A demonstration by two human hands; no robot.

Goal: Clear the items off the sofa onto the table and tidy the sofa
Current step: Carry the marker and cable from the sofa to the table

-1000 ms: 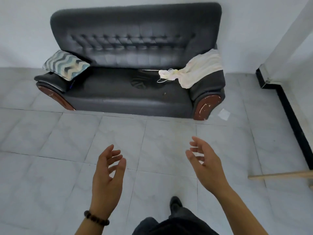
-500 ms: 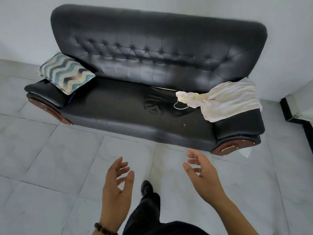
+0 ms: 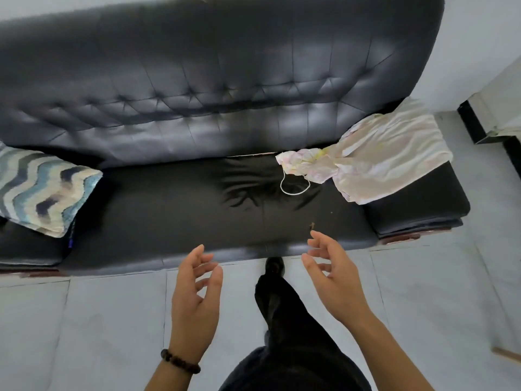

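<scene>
Sofa: the black sofa point(image 3: 169, 198) now fills the far half of the view, its near edge just beyond the fingertips. A second ago it stood well apart across the floor point(image 3: 98, 320).
Items: a pale cloth point(image 3: 380, 156) is draped over the right armrest and spills onto the seat, trailing a white cord loop point(image 3: 294, 190). A dark crumpled piece point(image 3: 248, 187) lies mid-seat; what it is I cannot tell. A patterned cushion point(image 3: 42, 190) leans on the left armrest.
Change: the person has walked up to the sofa; nothing on it has moved.
Meaning: the approach looks finished and the first pick-up has not begun. The cloth and the dark piece are probably nearest the right hand. No table shows.
Count: one sofa, one pale cloth, one cord loop, one dark piece, one cushion, two hands.
Hands: the left hand point(image 3: 194, 300) and right hand point(image 3: 335, 280) hover near the seat edge, fingers point(image 3: 197, 251) loosely spread and holding nothing.
</scene>
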